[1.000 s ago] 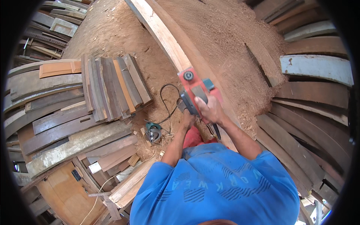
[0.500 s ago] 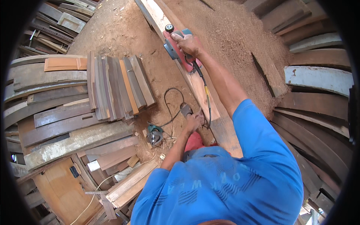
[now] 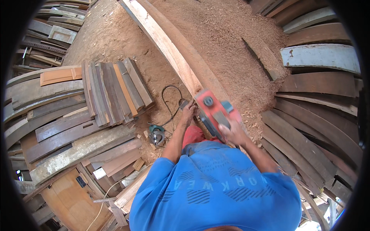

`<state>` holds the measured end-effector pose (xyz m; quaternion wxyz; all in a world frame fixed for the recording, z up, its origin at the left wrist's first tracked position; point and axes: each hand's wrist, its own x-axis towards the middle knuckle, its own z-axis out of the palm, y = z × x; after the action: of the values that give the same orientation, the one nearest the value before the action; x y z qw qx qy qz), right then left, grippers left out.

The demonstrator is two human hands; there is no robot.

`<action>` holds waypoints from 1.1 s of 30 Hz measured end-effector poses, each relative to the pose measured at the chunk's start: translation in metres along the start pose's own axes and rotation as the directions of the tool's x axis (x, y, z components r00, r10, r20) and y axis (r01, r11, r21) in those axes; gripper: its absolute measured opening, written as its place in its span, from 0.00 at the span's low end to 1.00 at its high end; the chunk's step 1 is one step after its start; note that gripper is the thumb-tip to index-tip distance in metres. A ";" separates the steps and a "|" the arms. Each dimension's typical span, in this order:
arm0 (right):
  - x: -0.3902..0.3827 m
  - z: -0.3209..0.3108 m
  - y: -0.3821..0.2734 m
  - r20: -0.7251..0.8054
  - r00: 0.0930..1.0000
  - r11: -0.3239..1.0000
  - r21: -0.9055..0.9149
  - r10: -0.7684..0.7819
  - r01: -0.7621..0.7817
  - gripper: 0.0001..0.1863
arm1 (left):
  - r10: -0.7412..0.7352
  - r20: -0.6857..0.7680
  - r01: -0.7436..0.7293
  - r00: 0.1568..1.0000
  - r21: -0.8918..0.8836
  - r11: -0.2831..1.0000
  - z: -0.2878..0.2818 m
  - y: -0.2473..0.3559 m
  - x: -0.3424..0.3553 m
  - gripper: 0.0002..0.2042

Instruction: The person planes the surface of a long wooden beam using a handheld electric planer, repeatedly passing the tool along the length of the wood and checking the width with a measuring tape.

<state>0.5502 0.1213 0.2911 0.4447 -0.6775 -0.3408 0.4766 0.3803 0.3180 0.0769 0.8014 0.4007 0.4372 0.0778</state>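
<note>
My right hand point(image 3: 232, 133) is closed round the handle of a red and grey electric planer point(image 3: 214, 109), which rests on a long, pale wooden board point(image 3: 169, 50) and is slightly blurred. My left hand point(image 3: 188, 109) is to the left of the planer, with its fingers curled at the near left edge of the board; a small grey shape beside it is too hidden to make out. A green and silver circular saw point(image 3: 157, 134) lies on the shavings-covered ground to the left of my left forearm, beside a looped black cable point(image 3: 163, 96).
Stacked planks point(image 3: 58, 131) and an orange panel point(image 3: 58, 75) fill the left side. More old boards point(image 3: 312, 84), one pale blue point(image 3: 320, 57), line the right. Heaped shavings point(image 3: 239, 88) cover the ground beside the board, and a wooden door point(image 3: 77, 200) lies at the lower left.
The planer and my right hand have come back down the board toward my body since half a second ago, when they were far up it. My left hand has shifted slightly up the edge.
</note>
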 end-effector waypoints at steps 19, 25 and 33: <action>0.388 0.028 -0.128 -0.168 0.976 0.990 -0.067 -0.136 0.126 0.32 | -0.150 0.567 -0.141 0.810 0.437 0.888 0.013 -0.012 -0.039 0.20; 0.515 0.012 -0.193 -0.204 0.976 0.982 -0.186 -0.070 0.032 0.31 | 0.073 0.311 -0.198 0.948 0.392 0.899 -0.047 -0.036 -0.041 0.20; 0.475 0.015 -0.139 -0.072 0.997 0.999 0.043 -0.022 0.025 0.24 | -0.024 -0.136 0.090 0.990 0.508 0.857 -0.081 -0.048 -0.029 0.15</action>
<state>0.6797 0.5977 0.2551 0.4767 -0.6802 -0.3221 0.4542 0.2901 0.3188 0.0372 0.6390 0.5805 0.5030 -0.0403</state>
